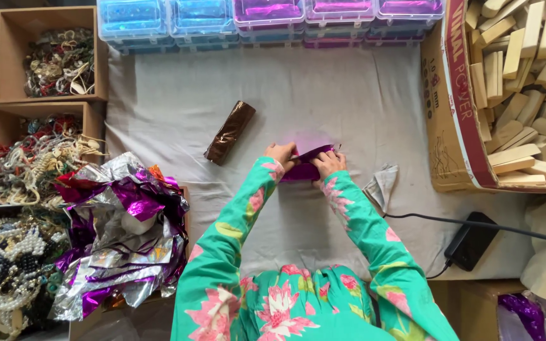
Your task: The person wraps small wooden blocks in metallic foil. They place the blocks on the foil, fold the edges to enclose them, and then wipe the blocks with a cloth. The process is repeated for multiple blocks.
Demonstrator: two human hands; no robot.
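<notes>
From the head camera, the left hand [280,155] and right hand [328,163] both pinch a small block wrapped in shiny purple foil [304,165], held near the middle of the grey cloth-covered tabletop [349,101]. A brown foil-wrapped block [230,132] lies just to the left, apart from the hands. Loose purple and silver foil sheets [121,233] are heaped at the left edge, and a cardboard box of bare wooden blocks [526,88] sits at the right. The thin foil could tear or spring open — likely if the fingers pull a fold too hard.

Grey cloth-covered table [349,95]: brown foil-wrapped block [230,132], crumpled grey rag [382,185], black power adapter [472,240], cardboard box of wooden blocks [450,113].
</notes>
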